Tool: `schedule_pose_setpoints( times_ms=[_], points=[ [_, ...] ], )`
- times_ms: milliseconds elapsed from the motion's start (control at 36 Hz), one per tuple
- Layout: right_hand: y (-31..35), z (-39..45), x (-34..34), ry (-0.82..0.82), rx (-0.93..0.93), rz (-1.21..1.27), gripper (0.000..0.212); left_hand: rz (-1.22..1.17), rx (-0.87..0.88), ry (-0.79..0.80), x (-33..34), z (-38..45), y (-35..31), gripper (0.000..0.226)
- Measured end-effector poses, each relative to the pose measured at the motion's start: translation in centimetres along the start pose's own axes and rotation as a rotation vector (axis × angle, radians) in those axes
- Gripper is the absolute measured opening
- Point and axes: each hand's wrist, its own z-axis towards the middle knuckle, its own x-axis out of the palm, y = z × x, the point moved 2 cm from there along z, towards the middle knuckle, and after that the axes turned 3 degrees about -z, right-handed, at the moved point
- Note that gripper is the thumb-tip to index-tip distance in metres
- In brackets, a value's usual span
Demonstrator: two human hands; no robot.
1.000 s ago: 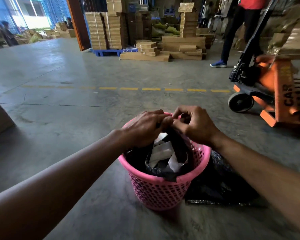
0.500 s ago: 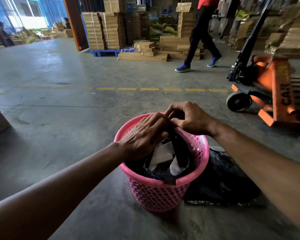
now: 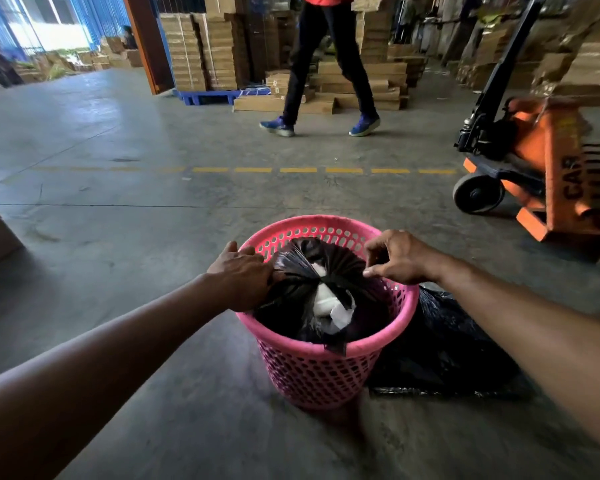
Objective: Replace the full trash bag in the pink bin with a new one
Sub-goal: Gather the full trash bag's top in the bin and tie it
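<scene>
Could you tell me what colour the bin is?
Pink bin, clearest in the head view.

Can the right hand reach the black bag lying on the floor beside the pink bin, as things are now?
Probably yes. The right hand is pinching the tied bag in the pink bin, but the black bag on the floor lies just below that forearm with nothing between.

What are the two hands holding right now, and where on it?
Both hold the black trash bag in the pink bin: left hand and right hand each pull one tied-off end of its top.
</scene>
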Motion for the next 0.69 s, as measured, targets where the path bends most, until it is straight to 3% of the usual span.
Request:
schedule_pose_setpoints(
  times_ms=[83,167,250,333,389,472,694],
  points=[
    [-0.2,0.5,0.8,0.003,0.089,-0.101,0.026,0.095,0.002,0.151,0.6,0.2,0.1,0.026],
    [0.4,1.3,0.9,-0.008,0.185,-0.186,0.012,0.136,0.002,0.298,0.3,0.4,-0.2,0.022],
    [0.9,1.6,1.0,0.003,0.247,-0.256,0.009,0.122,0.013,0.315,-0.7,0.4,-0.1,0.023],
    [0.8,1.7,0.9,0.028,0.273,-0.292,0.012,-0.007,0.002,0.256,-1.4,0.2,0.2,0.037],
    [0.3,1.8,0.6,0.05,0.238,-0.268,0.01,-0.347,-0.046,0.124,-1.1,0.3,0.9,0.049],
    [-0.4,1.7,-0.1,0.097,0.188,-0.144,0.013,-1.169,-0.047,-0.081,-0.8,0.3,1.7,0.057],
    [-0.7,1.1,-2.5,0.171,0.116,0.06,0.017,-1.989,-0.154,-0.052,-2.1,2.3,-3.0,0.05]
  ],
)
